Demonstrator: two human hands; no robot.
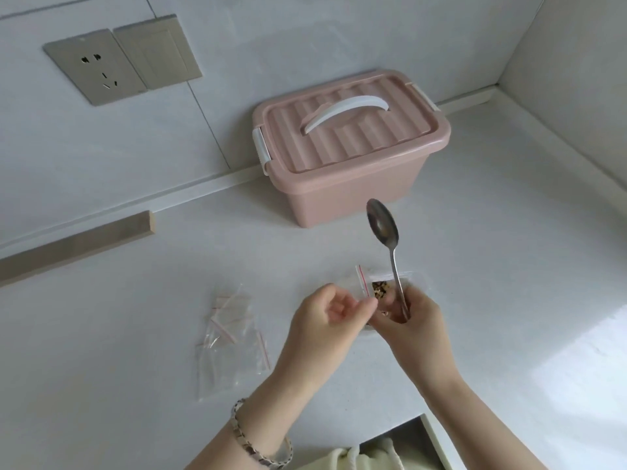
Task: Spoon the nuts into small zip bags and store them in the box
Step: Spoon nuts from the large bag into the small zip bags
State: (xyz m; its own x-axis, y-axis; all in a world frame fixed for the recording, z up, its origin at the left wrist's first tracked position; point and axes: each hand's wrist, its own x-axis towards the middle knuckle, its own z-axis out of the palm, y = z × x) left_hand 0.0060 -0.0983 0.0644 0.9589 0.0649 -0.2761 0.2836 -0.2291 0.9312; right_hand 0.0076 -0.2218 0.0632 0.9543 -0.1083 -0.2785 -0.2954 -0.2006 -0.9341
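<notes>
A small clear zip bag (375,289) with a red seal line holds some chopped nuts and hangs between both hands above the white counter. My left hand (325,320) pinches its left edge. My right hand (412,320) grips the bag's other side together with the handle of a metal spoon (383,225), whose empty bowl points up and away. The pink storage box (349,144) with a white handle stands behind, its lid closed and latched. A pile of empty zip bags (230,337) lies on the counter to the left.
A cream drawstring cloth bag (366,457) lies at the bottom edge beside a grey recess. A wooden strip (78,245) lies along the back wall at left. A wall socket (98,66) sits above it. The counter meets a side wall at right.
</notes>
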